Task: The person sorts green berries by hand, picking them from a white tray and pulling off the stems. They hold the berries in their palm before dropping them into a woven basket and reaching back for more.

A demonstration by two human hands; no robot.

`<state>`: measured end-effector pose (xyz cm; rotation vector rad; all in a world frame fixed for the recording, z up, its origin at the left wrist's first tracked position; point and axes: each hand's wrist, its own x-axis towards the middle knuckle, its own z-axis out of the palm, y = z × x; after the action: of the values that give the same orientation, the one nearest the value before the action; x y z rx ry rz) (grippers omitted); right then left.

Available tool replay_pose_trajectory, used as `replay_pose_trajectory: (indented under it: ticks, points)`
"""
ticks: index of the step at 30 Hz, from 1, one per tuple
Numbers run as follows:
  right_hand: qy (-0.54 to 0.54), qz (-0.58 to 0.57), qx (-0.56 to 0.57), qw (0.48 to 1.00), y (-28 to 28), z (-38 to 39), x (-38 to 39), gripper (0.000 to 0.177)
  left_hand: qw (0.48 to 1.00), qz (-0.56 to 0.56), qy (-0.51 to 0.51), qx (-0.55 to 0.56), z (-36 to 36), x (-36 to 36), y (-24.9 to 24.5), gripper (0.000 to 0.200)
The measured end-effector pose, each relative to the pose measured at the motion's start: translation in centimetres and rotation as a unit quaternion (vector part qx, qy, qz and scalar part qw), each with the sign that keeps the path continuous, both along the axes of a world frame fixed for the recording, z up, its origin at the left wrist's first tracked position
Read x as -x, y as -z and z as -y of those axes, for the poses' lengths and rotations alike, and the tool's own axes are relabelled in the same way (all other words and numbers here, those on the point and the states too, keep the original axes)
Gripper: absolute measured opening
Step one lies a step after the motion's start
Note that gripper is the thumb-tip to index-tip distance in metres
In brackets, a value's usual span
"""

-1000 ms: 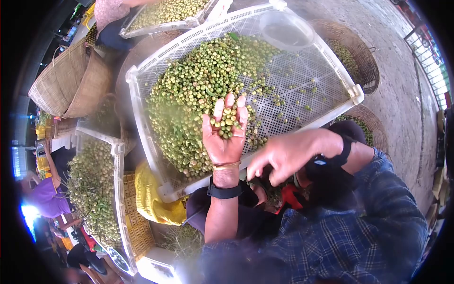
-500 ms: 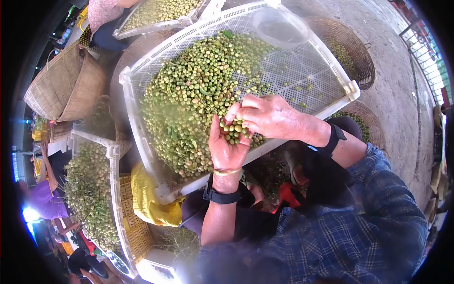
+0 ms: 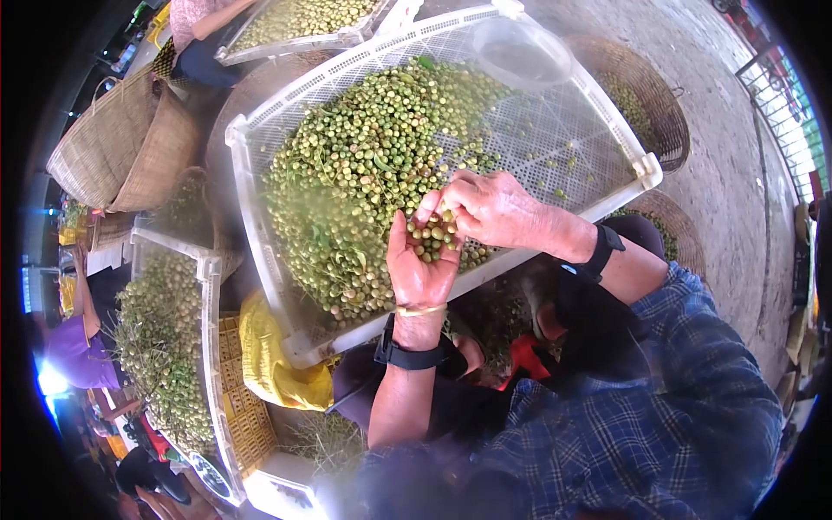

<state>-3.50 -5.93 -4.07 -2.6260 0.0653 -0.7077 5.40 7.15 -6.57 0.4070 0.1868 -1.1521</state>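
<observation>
My left hand (image 3: 419, 263) is palm up over the near edge of a white perforated tray (image 3: 555, 143), cupping a small heap of round green-yellow fruits (image 3: 431, 238). My right hand (image 3: 494, 208) reaches across from the right, its fingertips pinched on the fruits in that palm. A large pile of the same fruits with bits of stem and leaf (image 3: 364, 173) fills the tray's left half; the right half holds only scattered ones. A clear plastic bowl (image 3: 523, 54) lies in the tray's far corner.
A second tray of fruit on stems (image 3: 165, 347) is at the left, another tray (image 3: 295, 22) at the top. Woven baskets (image 3: 121, 143) stand left, round baskets (image 3: 654, 113) right. A yellow bag (image 3: 273, 360) lies below the tray. A person in purple (image 3: 74, 351) sits far left.
My right hand rose from below the tray's near edge to the fruits in my left palm. My left hand has curled slightly and stayed in place.
</observation>
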Motion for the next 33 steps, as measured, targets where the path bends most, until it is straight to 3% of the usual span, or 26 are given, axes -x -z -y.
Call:
replay_pose_trajectory:
  ticks: [2,6,9,12,16,19,22,24,26,27,28,29,30,33]
  points:
    - [0.012,0.003,-0.076,0.997,0.0,-0.1,-0.1,0.011,1.0,-0.001,0.0,-0.004,0.0,0.0,0.0,0.046]
    - [-0.002,0.005,-0.124,0.992,-0.8,-0.4,-0.3,0.01,1.0,0.029,0.001,-0.007,0.0,0.0,0.2,0.043]
    - [-0.02,0.04,-0.076,0.996,-0.7,-0.5,-0.6,0.01,0.999,0.046,-0.001,-0.014,0.0,0.0,0.3,0.04]
    - [0.032,-0.053,-0.069,0.996,-0.5,-0.2,-0.8,0.01,0.999,0.05,0.002,-0.02,0.2,0.3,0.5,0.039]
    - [0.047,0.074,-0.115,0.99,-0.3,-0.5,-1.0,0.014,1.0,-0.015,0.0,0.004,0.3,-0.2,0.9,0.04]
    - [-0.044,0.063,-0.41,0.909,-0.6,0.9,-0.6,0.014,0.998,-0.031,0.005,0.061,0.3,-0.2,0.1,0.043]
    - [-0.052,-0.023,-0.458,0.887,-2.0,1.3,0.4,0.01,0.993,-0.071,-0.009,0.099,0.1,-0.7,0.6,0.045]
    - [-0.105,-0.211,-0.551,0.8,-4.2,0.8,1.5,0.016,0.989,-0.077,-0.001,0.127,-0.1,-1.2,1.1,0.047]
    - [-0.292,-0.317,-0.606,0.669,-5.7,-1.0,2.6,0.03,0.989,-0.074,0.003,0.126,-0.1,-1.4,0.5,0.048]
    - [-0.313,-0.406,-0.554,0.656,-6.7,-2.5,2.5,0.039,0.991,-0.075,-0.008,0.107,0.0,-1.3,0.3,0.05]
    - [-0.323,-0.364,-0.459,0.744,-5.1,-4.1,2.7,0.03,0.992,-0.066,0.003,0.106,-0.1,-1.4,0.5,0.051]
    - [-0.306,-0.251,-0.259,0.881,-2.7,-4.9,3.0,0.024,0.993,-0.057,0.015,0.105,-0.3,-1.5,0.9,0.051]
    - [-0.265,-0.12,-0.039,0.956,-2.4,-5.3,2.7,0.018,0.993,-0.048,0.028,0.104,-0.3,-1.5,0.9,0.052]
    - [-0.224,0.029,-0.219,0.949,-3.5,-4.0,2.5,0.008,0.99,-0.062,0.08,0.102,-0.4,-1.0,0.6,0.053]
